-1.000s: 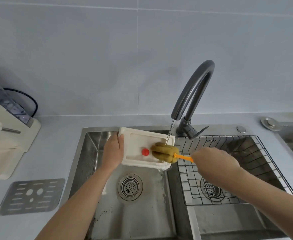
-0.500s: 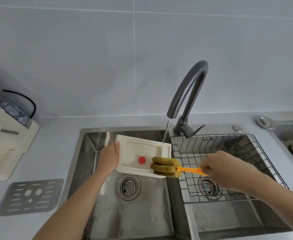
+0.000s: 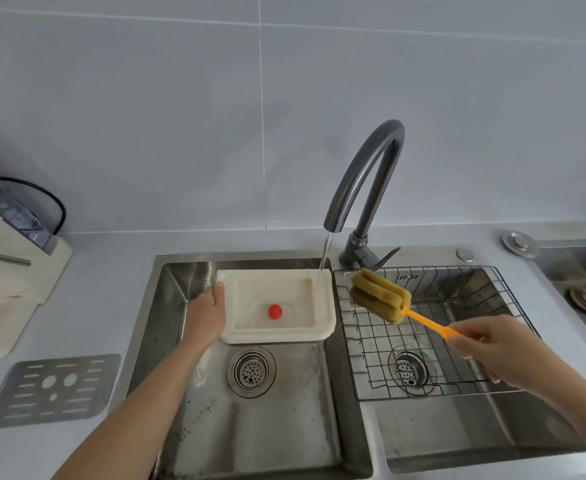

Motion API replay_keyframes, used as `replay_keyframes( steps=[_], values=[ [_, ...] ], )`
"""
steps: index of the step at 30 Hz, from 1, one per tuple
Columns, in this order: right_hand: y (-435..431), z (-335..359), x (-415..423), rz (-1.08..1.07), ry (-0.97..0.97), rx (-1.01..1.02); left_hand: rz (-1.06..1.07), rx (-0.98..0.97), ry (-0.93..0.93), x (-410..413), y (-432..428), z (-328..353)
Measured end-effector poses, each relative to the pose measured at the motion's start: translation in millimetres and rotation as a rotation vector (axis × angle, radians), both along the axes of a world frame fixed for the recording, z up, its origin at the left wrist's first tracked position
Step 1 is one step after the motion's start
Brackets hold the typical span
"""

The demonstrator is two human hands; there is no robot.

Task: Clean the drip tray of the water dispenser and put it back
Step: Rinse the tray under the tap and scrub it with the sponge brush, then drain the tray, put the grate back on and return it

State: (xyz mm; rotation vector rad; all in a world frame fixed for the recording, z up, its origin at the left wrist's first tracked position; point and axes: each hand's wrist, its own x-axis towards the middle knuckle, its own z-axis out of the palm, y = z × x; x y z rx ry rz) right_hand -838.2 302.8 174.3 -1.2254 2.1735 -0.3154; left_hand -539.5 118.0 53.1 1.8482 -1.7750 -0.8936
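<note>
The white drip tray (image 3: 324, 306) with a red float (image 3: 275, 311) in its basin is held level over the left sink basin. My left hand (image 3: 205, 315) grips the tray's left edge. Water runs from the grey faucet (image 3: 367, 174) onto the tray's back right corner. My right hand (image 3: 485, 348) holds the orange handle of a sponge brush (image 3: 380, 295), whose yellow-green head is lifted clear of the tray, over the wire rack (image 3: 433, 344) in the right basin. The metal grille cover (image 3: 51, 389) lies on the counter at the left.
The water dispenser (image 3: 4, 271) stands at the far left on the counter, with a black cable behind it. The double steel sink (image 3: 167, 306) has a drain in each basin. A round metal cap (image 3: 519, 242) sits at the back right.
The sponge brush left the tray's inside and moved right and up, clear of it. The tray shifted slightly and now sits level under the running water.
</note>
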Motion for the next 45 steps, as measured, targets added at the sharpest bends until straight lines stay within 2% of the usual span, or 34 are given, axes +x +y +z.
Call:
replay_keyframes(
  steps=[5,9,17,22,25,27,30,32,38,45],
  values=[
    [-2.4,-72.1,3.4,-0.190,0.057,0.003,0.016,0.029,0.004,-3.3,2.7,6.7],
    [-16.9,-134.6,16.3,-0.237,0.131,0.070,0.021,0.074,0.024,-5.0,3.5,8.6],
    [-27.9,-178.5,43.1,-0.168,0.114,0.107,0.029,0.086,0.043,-7.8,6.1,12.5],
    [-30.3,-178.1,40.3,-0.026,0.093,0.182,0.028,0.109,0.027,-8.4,2.7,8.9],
    [-46.2,-155.3,30.8,-0.061,0.023,0.233,0.031,0.104,0.031,-9.2,1.5,7.7],
    [-63.3,-130.8,20.8,-0.174,-0.094,0.129,0.034,0.090,0.040,-9.4,1.0,6.5],
    [-93.2,-91.0,9.0,-0.286,-0.403,-0.129,0.019,0.072,0.058,-9.9,1.6,5.0],
    [-113.7,-77.8,4.5,-0.308,-0.545,-0.167,0.014,0.060,0.068,-10.6,2.0,5.1],
    [-141.8,-75.6,6.6,-0.353,-0.727,-0.226,0.020,0.045,0.051,-6.6,0.3,1.7],
    [-143.7,-72.0,-7.1,-0.277,-0.705,-0.225,0.029,0.067,0.066,-8.3,-1.4,0.9]
  ],
)
